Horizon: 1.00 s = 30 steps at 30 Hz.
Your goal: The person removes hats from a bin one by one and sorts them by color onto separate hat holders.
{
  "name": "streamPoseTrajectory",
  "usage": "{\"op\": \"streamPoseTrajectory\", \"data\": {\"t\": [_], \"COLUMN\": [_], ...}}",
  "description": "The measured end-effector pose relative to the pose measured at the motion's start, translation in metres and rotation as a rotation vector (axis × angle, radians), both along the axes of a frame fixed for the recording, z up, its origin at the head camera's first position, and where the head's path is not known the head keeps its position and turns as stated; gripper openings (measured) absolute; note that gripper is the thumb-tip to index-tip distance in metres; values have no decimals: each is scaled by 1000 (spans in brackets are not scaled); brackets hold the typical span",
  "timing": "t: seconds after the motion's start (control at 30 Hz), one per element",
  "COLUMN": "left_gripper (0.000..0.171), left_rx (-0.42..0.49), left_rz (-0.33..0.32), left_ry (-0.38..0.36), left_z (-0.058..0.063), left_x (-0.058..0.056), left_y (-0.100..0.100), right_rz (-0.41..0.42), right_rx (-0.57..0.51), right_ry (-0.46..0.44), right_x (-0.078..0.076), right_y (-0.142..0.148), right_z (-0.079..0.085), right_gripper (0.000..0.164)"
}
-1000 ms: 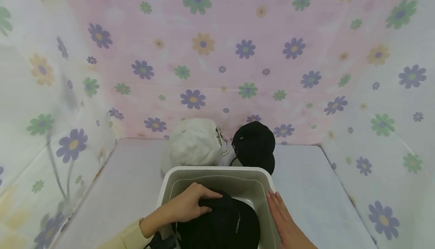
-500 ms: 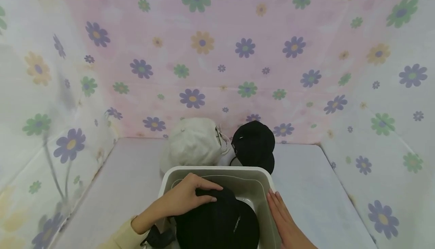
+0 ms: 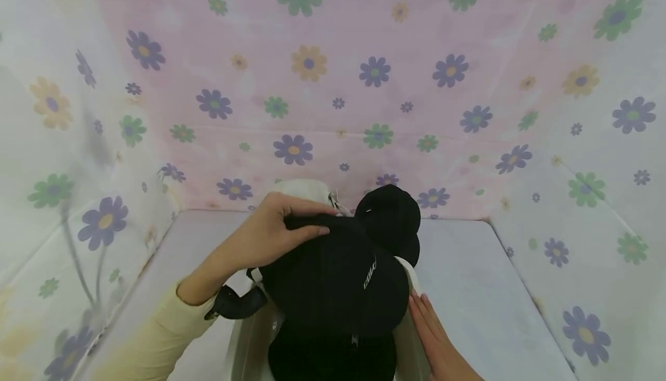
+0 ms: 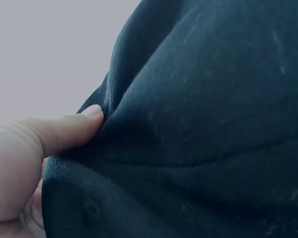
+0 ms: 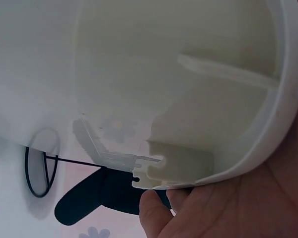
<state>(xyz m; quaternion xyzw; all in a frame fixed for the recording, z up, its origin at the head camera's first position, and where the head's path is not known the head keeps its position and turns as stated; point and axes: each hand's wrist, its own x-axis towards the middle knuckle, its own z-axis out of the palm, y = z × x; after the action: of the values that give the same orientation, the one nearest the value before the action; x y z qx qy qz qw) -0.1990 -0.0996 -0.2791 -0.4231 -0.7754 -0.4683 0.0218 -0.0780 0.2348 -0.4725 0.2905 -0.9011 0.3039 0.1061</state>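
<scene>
In the head view my left hand pinches the upper edge of a black cap with white lettering, between thumb and fingers. The cap hangs above a pale grey bin and covers its far part. Seen from the left wrist, the thumb presses into the dark fabric. Inside the bin, under the held cap, lies another rounded black shape, apparently a second cap. Against the bin's right side rests my right hand, fingers straight; the right wrist view has its palm at the rim.
Behind the bin a black cap sits on the white tabletop. Left of it, a beige hat is mostly hidden by the left hand and held cap. Flower-patterned cloth encloses the back and sides.
The left hand has lifted the lettered black cap up and away from me, out of the bin, uncovering the black shape below. The right hand stays at the bin's side.
</scene>
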Motion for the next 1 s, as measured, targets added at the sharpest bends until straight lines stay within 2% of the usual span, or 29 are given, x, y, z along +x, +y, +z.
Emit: {"op": "streamPoseTrajectory", "data": {"t": [0.13,0.27,0.37,0.57,0.87,1.0], "left_gripper": [31,30,28,25,25,26], "left_rx": [58,80,90,165,248,281], "left_rz": [49,106,130,163,141,142], "left_ry": [103,189,215,238,307,302], "left_z": [26,39,42,41,57,57], "left_x": [-15,-35,-51,-79,-95,-106], "left_y": [8,23,37,65,96,114], "right_rz": [2,1,12,22,16,10], "right_rx": [-14,-16,9,16,62,78], "right_ry": [-4,-58,-55,18,-19,18], "right_x": [0,2,2,0,2,2], "right_y": [0,2,4,5,5,6], "right_z": [-1,0,1,-3,2,2], "right_gripper": [112,113,113,115,111,112]}}
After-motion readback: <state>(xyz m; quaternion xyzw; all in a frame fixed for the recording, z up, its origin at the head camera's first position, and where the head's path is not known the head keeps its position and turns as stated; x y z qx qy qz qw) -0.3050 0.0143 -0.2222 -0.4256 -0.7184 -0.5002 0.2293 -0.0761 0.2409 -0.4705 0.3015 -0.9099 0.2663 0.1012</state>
